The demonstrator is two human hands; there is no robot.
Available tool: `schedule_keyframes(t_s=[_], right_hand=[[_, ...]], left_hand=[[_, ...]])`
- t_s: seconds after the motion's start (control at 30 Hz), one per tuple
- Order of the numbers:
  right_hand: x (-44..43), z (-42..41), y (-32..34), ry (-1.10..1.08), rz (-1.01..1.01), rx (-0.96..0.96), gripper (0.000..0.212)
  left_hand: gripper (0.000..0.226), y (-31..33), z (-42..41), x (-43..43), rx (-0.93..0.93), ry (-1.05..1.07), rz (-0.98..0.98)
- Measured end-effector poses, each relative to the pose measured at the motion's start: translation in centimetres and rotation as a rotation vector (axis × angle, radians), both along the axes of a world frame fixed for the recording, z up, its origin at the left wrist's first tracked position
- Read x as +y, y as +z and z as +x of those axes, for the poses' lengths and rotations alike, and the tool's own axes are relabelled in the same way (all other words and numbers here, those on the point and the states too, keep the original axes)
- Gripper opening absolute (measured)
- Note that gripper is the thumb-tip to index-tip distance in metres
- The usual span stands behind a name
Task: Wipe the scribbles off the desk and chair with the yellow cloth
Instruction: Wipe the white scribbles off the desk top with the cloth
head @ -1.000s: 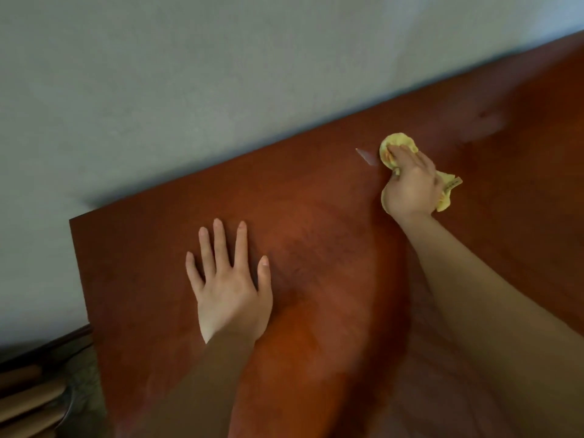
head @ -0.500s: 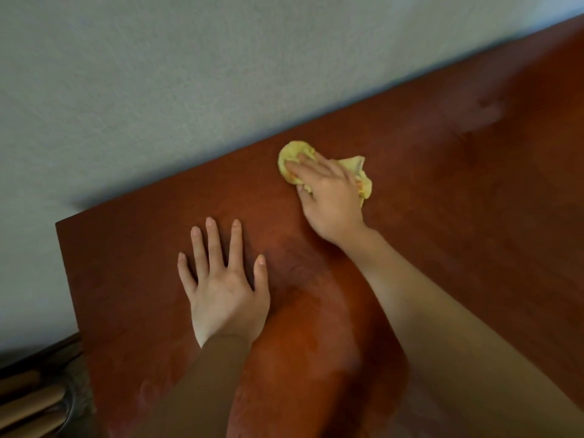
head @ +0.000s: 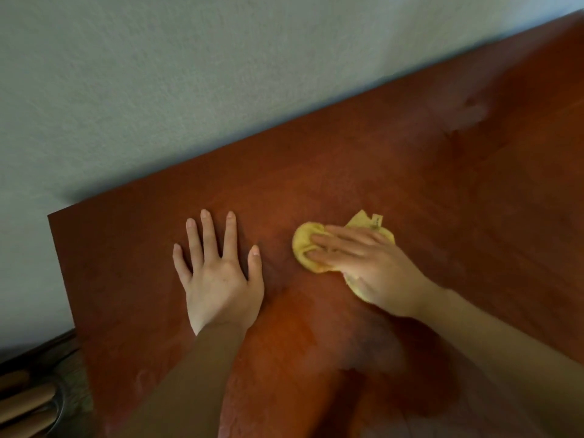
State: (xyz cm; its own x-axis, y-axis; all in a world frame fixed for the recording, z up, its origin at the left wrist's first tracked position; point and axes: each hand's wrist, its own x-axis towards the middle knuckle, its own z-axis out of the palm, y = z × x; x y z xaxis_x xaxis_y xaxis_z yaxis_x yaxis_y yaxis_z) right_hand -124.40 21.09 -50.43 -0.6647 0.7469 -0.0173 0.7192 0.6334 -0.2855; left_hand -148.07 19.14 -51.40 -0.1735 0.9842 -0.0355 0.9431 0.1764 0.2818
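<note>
Grey wall (head: 158, 90) runs along the far edge of the red-brown desk (head: 347, 159), and the two meet with no gap showing. The desk's left edge drops away just left of the left hand (head: 221, 279), which lies flat on the wood with its fingers straight and spread, holding nothing. Beside it, apart and not touching, the right hand (head: 369, 263) presses the yellow cloth (head: 305, 245) down on the middle of the desk. Its fingers lie stretched over the bunched cloth rather than curled round it; the thumb is hidden. Cloth pokes out past the fingertips and behind the palm. Bare wood stretches from the cloth to the wall and off to the right, where a pale blurred patch (head: 467, 112) sits near the far edge. Rounded wooden bars (head: 28, 403) show below the desk's left corner.
</note>
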Motion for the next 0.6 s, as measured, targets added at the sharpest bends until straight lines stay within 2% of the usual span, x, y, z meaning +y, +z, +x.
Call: schedule_keyframes(t_s=[0.3,0.5,0.6], right_hand=[[11.5,1.7,0.3,-0.343,0.011,0.02,0.052],[17.6,-0.4,1.9,-0.694,-0.082,-0.079,0.05],[18.1,-3.0,2.4,-0.938,-0.084,-0.01,0.047]], left_hand=[[0.067,-0.1,-0.1,0.0,-0.009,-0.005,0.0],[0.066,-0.1,0.0,0.0,0.0,-0.009,0.004],[0.065,-0.3,0.0,0.1,-0.002,-0.01,0.012]])
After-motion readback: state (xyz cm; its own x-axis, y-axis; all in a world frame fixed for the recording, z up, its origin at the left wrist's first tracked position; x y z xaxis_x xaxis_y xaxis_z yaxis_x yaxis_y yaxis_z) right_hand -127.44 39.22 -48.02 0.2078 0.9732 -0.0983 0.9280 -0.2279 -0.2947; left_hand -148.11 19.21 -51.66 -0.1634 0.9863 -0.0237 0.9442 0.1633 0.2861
